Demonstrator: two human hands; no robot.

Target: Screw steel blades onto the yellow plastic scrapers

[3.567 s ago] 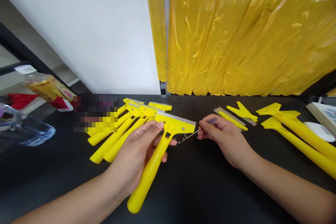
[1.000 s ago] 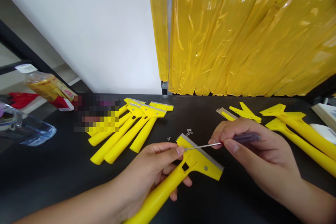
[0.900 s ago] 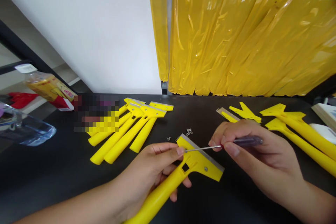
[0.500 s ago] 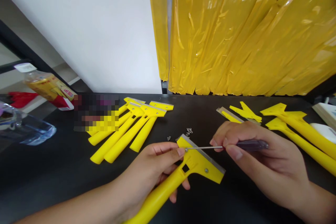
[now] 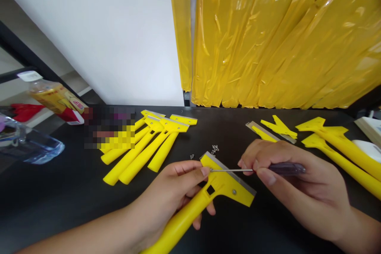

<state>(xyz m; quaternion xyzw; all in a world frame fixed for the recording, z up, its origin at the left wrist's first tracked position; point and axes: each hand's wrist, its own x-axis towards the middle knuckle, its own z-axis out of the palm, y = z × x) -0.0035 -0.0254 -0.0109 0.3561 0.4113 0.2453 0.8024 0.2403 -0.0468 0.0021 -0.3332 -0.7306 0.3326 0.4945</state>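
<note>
My left hand (image 5: 178, 190) is closed around a yellow scraper (image 5: 190, 214), its thumb beside the upper screw hole of the head. A metal blade (image 5: 229, 172) lies along the head's far edge, and a screw (image 5: 234, 192) sits in the lower hole. Between the fingers of my right hand (image 5: 300, 186) is a screwdriver (image 5: 285, 169) with a dark translucent handle. Its thin shaft runs left across the scraper head, and the tip touches the upper screw by my left thumb. Several loose small screws (image 5: 214, 150) lie on the black table just beyond the blade.
Several yellow scrapers with blades (image 5: 139, 154) lie at the left. To the right are yellow strips (image 5: 278, 127), loose blades (image 5: 253, 126) and more scraper handles (image 5: 342, 147). A drink bottle (image 5: 55, 95) and a clear plastic container (image 5: 32, 139) stand far left. Yellow film (image 5: 268, 47) hangs behind.
The screwdriver's tip stays at the upper screw while its handle and my right hand have shifted very slightly. My left hand and the scraper hold nearly still.
</note>
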